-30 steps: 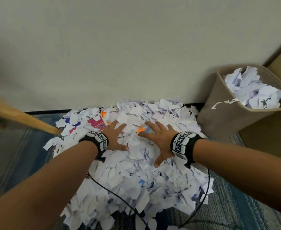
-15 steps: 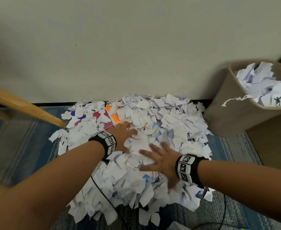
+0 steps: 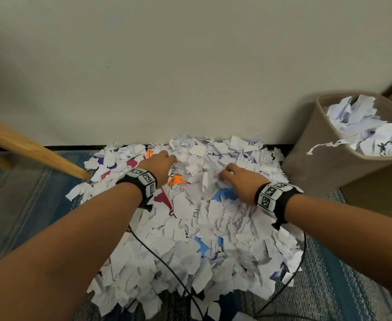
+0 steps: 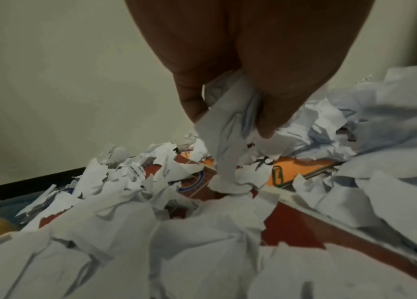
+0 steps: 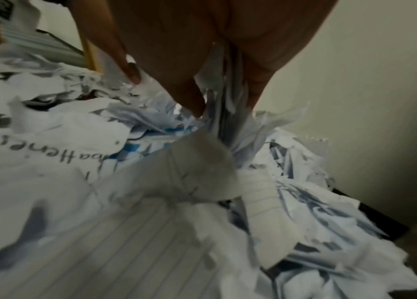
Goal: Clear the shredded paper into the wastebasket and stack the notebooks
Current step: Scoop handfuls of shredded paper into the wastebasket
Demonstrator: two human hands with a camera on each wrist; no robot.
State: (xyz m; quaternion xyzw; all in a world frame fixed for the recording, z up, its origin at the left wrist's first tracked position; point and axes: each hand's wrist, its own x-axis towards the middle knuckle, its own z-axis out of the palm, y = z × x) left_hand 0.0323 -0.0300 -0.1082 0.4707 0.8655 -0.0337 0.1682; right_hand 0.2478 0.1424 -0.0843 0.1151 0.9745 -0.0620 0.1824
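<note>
Torn, crumpled shredded paper [image 3: 190, 239] scraps

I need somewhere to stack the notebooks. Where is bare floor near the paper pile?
Bare rug shows left of the shredded paper, beyond the wooden leg, and at the near right below the wastebasket. Crowded: the pile reaches the wall, and both hands grip scraps.

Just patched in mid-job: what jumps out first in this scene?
A big heap of shredded paper covers the rug against the wall, with bits of orange, red and blue notebooks showing through. The left hand and right hand each grip a clump of scraps near the top. To the right stands a tan wastebasket, already heaped with paper.
</note>
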